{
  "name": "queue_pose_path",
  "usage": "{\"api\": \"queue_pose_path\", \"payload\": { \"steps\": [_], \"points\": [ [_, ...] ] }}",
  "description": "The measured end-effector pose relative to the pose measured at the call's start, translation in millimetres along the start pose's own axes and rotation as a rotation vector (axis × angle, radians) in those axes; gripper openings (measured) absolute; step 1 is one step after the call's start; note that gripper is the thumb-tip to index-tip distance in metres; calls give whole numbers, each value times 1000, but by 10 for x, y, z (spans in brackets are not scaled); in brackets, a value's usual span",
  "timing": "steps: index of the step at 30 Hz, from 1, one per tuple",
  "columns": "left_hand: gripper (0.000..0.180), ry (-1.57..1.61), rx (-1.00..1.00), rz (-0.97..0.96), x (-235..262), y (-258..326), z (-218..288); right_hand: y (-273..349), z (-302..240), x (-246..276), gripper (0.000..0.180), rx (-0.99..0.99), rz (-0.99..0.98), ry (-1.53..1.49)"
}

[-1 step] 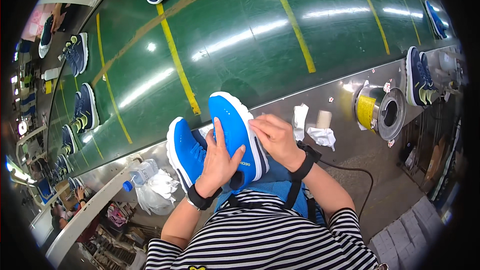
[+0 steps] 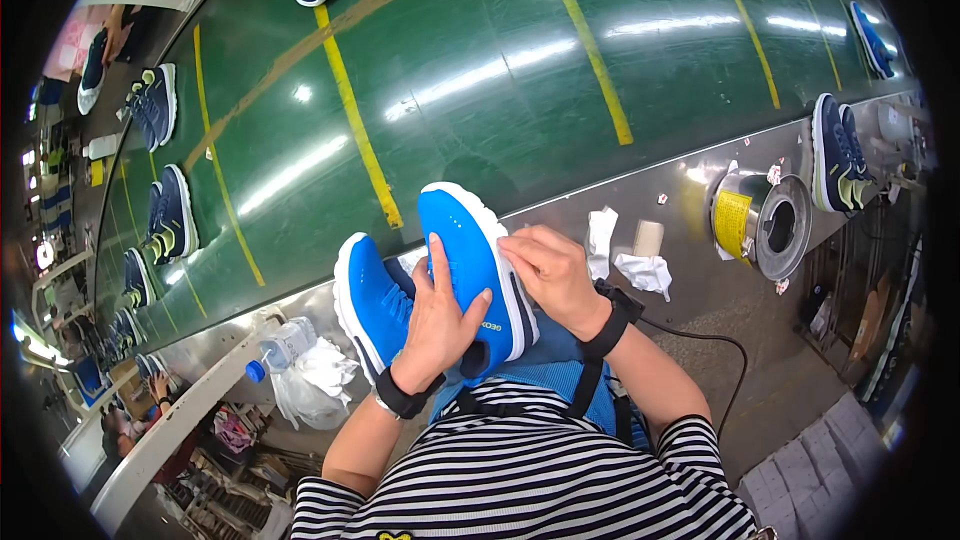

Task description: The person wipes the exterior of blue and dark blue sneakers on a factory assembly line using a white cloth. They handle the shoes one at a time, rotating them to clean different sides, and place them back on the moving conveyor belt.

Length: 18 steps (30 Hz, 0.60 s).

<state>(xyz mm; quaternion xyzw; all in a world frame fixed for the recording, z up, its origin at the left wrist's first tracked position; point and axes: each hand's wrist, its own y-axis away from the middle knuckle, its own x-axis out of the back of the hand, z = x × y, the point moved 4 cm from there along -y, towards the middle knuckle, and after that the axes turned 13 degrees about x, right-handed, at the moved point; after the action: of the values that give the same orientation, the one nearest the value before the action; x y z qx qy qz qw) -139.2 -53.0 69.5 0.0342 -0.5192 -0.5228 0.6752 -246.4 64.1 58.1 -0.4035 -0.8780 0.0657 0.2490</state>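
While a blue shoe (image 2: 458,230) is gripped by the left hand (image 2: 437,328), its white sole (image 2: 488,217) is touched by the right hand (image 2: 553,275).
Left thumb and forefinger are spread across the upper; right fingertips are pressed together, though whether anything is pinched cannot be told. The shoe is held at the green belt (image 2: 490,110)'s near edge, just beside a second blue shoe (image 2: 370,280).

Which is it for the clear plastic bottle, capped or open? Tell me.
Capped: a blue cap sits on the neck of the clear plastic bottle.
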Motion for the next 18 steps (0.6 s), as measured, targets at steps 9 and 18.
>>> {"api": "queue_pose_path", "payload": {
  "steps": [9,18],
  "points": [
    [88,8,38,1,-34,8,-15,-146,-5,-43,8,195,-218,151],
    [88,34,69,-10,-10,26,-16,162,566,275,7,-547,418,-143]
  ]
}}
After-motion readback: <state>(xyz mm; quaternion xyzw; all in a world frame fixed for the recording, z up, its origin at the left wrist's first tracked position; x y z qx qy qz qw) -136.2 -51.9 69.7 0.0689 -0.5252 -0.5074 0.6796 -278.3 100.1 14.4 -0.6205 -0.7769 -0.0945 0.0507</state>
